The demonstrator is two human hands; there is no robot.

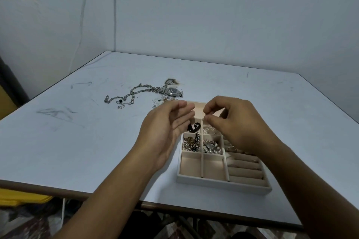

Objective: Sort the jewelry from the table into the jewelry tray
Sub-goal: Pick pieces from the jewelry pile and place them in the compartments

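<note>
Though partly covered by both hands, easy to read: jewelry tray (223,183), rectangular, beige, soft matte lining, flat on desk (77,141) near front edge, right of centre. Thin walls dividing left part into square cells; padded ring rolls (244,168) on right. Middle row: tangled gold chain pile (190,144) with a black link strip across it, beside it silver fan-shaped brooch (210,144) with round pearls. Row behind: glossy black curled piece (194,127), then clear-silver rings (209,130). Farthest section mostly hidden.

Left hand (169,128) above tray's left edge, palm turned rightward, fingers nearly straight and together, holding nothing. Right hand (235,122) above tray's far right part, fingers curled, thumb and forefinger tips pressed into a pinch; anything between them too small to make out.

Beyond tray, loose on desk: chunky silver chain necklace (134,92), rectangular links, snaking leftward; steel watch (172,91), dark round dial, at its right end; frayed gold-brown bit (172,81) just behind watch; scatter of tiny clear and green pieces (158,102) near left fingertips.

Desk top pale blue-grey, smooth laminate, scuffed with grey pencil-like marks, brown edge band. Plain pale wall (213,15) behind, thin cable (114,6) down its corner. Yellow plastic object (23,198) under desk at left.
</note>
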